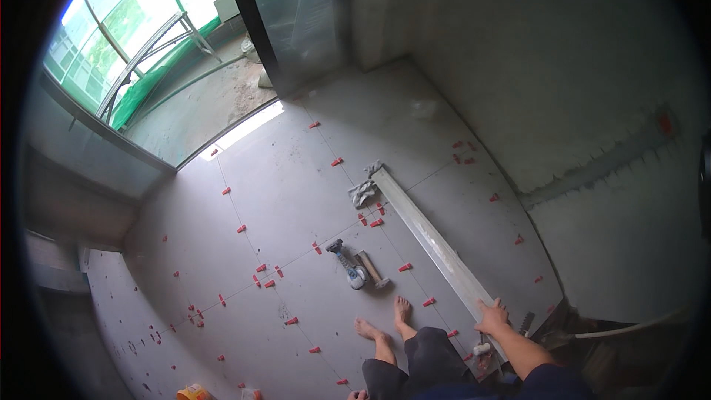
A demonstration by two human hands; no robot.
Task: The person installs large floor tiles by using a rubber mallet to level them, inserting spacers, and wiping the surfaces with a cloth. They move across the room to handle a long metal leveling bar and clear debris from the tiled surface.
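Looking down at a freshly tiled floor (pixel 296 200) dotted with little red levelling clips (pixel 337 162); the person is barefoot, standing near the lower middle of the view. The right hand (pixel 492 318) rests on the near end of a long metal straightedge (pixel 426 233) — fingers spread and draped over its top edge, not really a tight grip as far as I can tell. The straightedge lies flat on the tiles, and its long axis runs from that hand up and to the left, away from the person, ending by a crumpled grey rag (pixel 362 192); so the whole length sits ahead of the right arm, which reaches forward nearly straight from the lower right. The left hand (pixel 358 395) barely peeks in at the bottom edge, well apart from the bar; can't tell if it's spread or curled. Just in front of the feet sit a small power tool (pixel 348 265) and a mallet (pixel 371 270), side by side — between the straightedge and the open tiles.
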